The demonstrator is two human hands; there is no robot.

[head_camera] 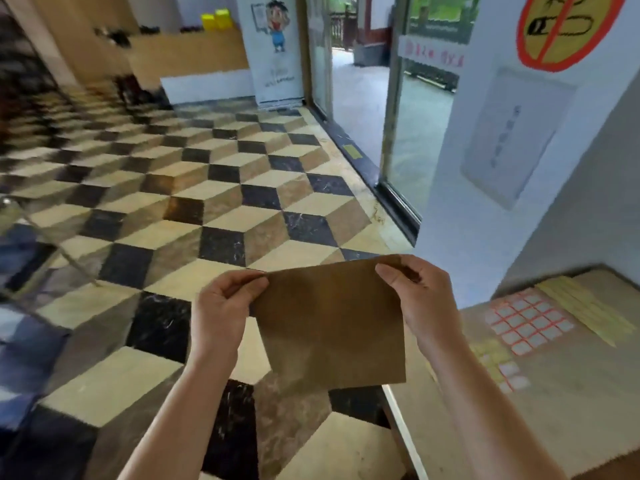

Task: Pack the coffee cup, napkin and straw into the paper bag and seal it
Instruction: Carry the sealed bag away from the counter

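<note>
This is looking like the entrance hall of a small shop or café. A cube-pattern tiled floor [221,202] is running to an open glass door [408,116]. A wooden service counter [187,55] is standing at the back, with a cartoon roll-up banner [275,46] beside it, and a no-smoking sign [568,26] is hanging on the wall.

Bare forearms — hands [225,306] ringless.
</note>
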